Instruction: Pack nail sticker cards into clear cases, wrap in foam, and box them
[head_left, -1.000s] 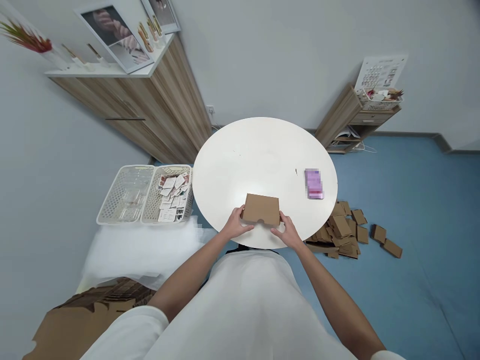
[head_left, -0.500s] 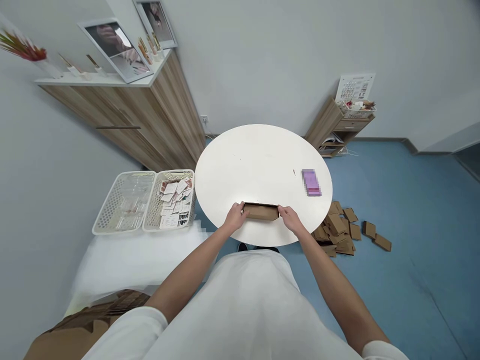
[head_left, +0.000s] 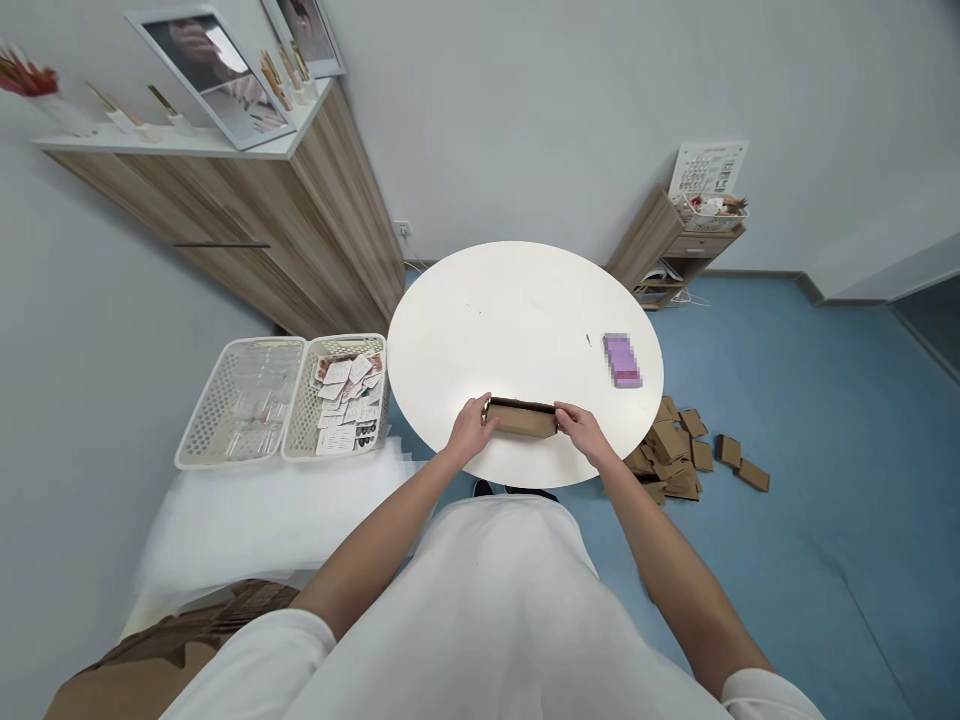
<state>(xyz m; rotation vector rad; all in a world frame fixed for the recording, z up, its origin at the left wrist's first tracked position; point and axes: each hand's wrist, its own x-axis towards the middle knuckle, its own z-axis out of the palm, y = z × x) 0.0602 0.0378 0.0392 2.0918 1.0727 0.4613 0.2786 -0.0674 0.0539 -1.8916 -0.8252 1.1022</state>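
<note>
A small brown cardboard box (head_left: 523,421) lies lengthwise across the near part of the round white table (head_left: 502,320). My left hand (head_left: 472,430) grips its left end, with the thumb on the near side. At the right end, my right hand (head_left: 577,429) pinches the box near its upper edge. A dark opening runs along the top of the box; what is inside cannot be made out. Farther right on the table lies a purple item (head_left: 622,361), blurred into blocks.
Left of the table stand two white baskets, one with clear plastic pieces (head_left: 262,400), one with printed cards (head_left: 349,405). Brown cardboard boxes (head_left: 671,455) are heaped on the floor at right. A wooden cabinet (head_left: 315,200) and a small shelf (head_left: 675,250) stand by the wall.
The view has shifted slightly. Both hands stay on the ends of the cardboard box, and its dark top opening looks a little wider.
</note>
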